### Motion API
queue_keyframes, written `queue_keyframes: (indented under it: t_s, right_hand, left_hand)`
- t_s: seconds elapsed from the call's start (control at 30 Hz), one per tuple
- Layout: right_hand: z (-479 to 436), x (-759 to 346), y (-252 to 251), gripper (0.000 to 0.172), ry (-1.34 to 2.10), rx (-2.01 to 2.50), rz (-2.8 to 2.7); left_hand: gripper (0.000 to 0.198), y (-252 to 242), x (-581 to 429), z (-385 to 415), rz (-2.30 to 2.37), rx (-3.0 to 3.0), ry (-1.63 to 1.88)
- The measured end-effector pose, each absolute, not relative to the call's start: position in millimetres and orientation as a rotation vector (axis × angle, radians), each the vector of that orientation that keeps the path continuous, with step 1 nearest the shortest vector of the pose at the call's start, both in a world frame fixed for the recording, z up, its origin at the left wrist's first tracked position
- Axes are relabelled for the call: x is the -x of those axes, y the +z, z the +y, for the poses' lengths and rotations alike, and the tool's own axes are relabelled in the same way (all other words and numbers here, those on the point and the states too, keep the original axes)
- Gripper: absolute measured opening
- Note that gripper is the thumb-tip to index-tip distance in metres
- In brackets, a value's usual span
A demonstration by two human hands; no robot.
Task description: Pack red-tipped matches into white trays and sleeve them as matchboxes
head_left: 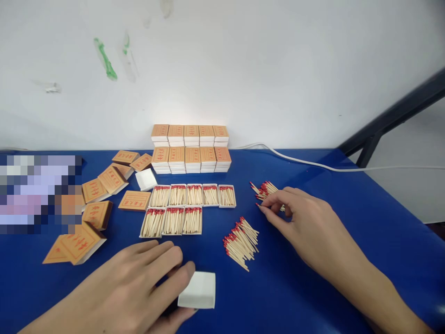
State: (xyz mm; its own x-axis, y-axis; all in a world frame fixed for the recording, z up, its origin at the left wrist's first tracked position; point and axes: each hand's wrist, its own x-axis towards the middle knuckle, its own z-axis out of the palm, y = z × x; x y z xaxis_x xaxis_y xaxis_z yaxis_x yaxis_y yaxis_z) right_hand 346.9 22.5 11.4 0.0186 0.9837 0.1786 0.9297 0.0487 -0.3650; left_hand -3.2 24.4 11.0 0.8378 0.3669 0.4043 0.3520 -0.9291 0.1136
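Left hand (139, 283) grasps a white tray (200, 292), knuckles up
Right of the tray, the right hand (309, 218) arches over matches (267, 189), grip unclear.

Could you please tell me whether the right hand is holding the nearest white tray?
No, the left hand holds the nearest white tray, while the right hand is at the farther match pile.
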Motion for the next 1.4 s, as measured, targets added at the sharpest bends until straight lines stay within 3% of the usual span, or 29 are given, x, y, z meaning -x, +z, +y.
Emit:
queue_keyframes:
  t_s: [0.3, 0.5, 0.87, 1.4]
  right_hand:
    - [14, -333, 32, 0.021, 0.757, 1.764, -1.865]
    - [12, -330, 35, 0.026, 0.863, 1.727, -1.824]
    - [25, -353, 14, 0.013, 0.180, 1.853, -1.879]
    - [27, -347, 3, 0.010, 0.146, 1.903, -1.928]
  left_hand:
    - [0.026, 11, 4, 25, 0.589, -2.966, 0.663]
    - [0.028, 8, 4, 23, 0.588, -2.977, 0.664]
    - [0.029, 10, 3, 24, 0.560, -2.971, 0.630]
    - [0.033, 11, 2, 24, 0.583, -2.991, 0.666]
